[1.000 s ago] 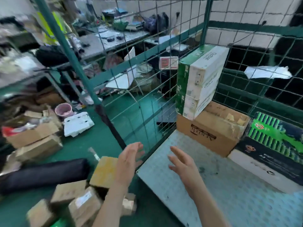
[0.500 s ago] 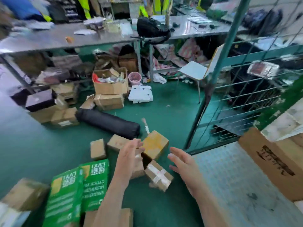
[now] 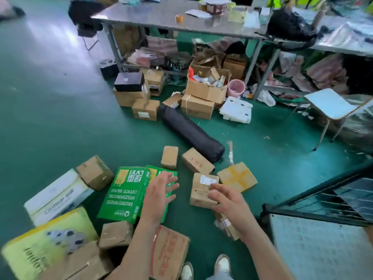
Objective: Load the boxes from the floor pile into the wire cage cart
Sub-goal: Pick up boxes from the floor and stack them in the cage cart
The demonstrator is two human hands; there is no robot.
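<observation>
Cart [image 3: 323,249] shifted rt, boxes [image 3: 197,161] on green floor [image 3: 60,118]

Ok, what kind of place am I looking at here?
Most likely a parcel packing or sorting room in a small warehouse. Taped cardboard boxes lie piled on the green floor, a steel work table is strewn with papers, and a wire cage cart stands at the right.
</observation>
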